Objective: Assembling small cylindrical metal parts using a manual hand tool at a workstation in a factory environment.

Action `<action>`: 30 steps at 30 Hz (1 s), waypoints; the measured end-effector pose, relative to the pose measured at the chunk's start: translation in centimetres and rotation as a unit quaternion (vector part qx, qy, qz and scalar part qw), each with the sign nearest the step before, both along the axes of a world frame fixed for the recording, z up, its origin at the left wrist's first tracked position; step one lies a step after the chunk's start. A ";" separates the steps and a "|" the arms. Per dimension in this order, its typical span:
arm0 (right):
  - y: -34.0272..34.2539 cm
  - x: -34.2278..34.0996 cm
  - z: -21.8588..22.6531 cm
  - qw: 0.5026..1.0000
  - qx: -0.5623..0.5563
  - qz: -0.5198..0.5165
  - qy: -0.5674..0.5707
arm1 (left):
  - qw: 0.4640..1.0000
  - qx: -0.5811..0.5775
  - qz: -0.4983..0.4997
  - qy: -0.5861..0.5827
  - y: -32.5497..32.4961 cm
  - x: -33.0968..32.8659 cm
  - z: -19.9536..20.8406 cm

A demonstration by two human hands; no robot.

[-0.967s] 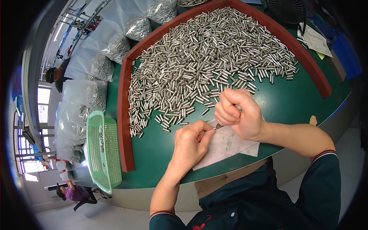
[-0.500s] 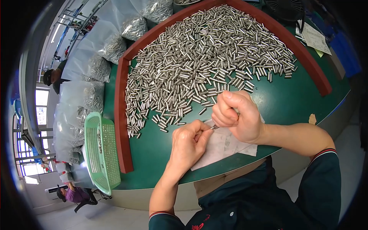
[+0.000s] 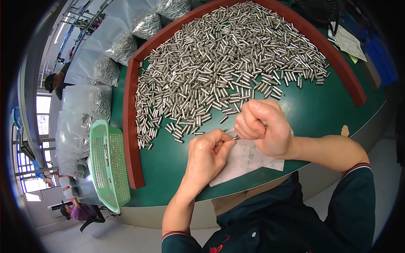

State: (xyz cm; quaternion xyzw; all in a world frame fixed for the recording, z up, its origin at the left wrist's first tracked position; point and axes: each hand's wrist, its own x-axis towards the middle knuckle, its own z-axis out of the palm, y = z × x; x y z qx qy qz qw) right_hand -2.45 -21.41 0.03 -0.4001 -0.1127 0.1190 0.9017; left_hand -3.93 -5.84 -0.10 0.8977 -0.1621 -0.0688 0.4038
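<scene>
My left hand [image 3: 206, 154] is closed in a pinch, thumb against the fingers. At its fingertips a small metal pin [image 3: 235, 138] shows, running toward my right fist. My right hand [image 3: 263, 126] is wrapped tightly just above it, thumb uppermost; what lies inside the fist is mostly hidden. Beneath both hands a pale, smudged cloth or sheet of paper [image 3: 238, 164] lies on the green tabletop [image 3: 168, 168]. Beyond them spreads a large heap of short shiny metal pins [image 3: 219, 63], with a few loose ones near my left hand.
A dark red raised border [image 3: 131, 126] frames the heap. Left of it stand a green perforated basket [image 3: 120, 164] and several clear bags of pins [image 3: 101, 101]. Papers [image 3: 348, 44] and a black fan [image 3: 318, 10] are at the far right. Two other people are off to the left.
The view has shifted slightly, moving the basket and border a little left in the picture. Both hands keep nearly the same pose, and slightly more metal shows between them.
</scene>
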 end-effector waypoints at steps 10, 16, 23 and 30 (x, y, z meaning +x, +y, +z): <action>0.7 -1.1 -0.2 0.994 -0.078 -0.037 -0.062 | 1.000 0.001 0.000 0.021 -0.6 0.0 0.4; 0.4 -1.0 -0.1 0.987 -0.105 -0.025 -0.121 | 1.000 -0.001 0.007 0.021 -0.7 -0.2 1.1; 1.0 -0.7 -0.3 0.991 -0.092 -0.042 -0.087 | 0.999 -0.018 0.018 0.026 -0.6 -0.3 0.1; -1.2 1.5 0.4 0.997 0.073 0.003 0.027 | 1.000 0.008 0.026 -0.004 -0.8 -1.1 0.5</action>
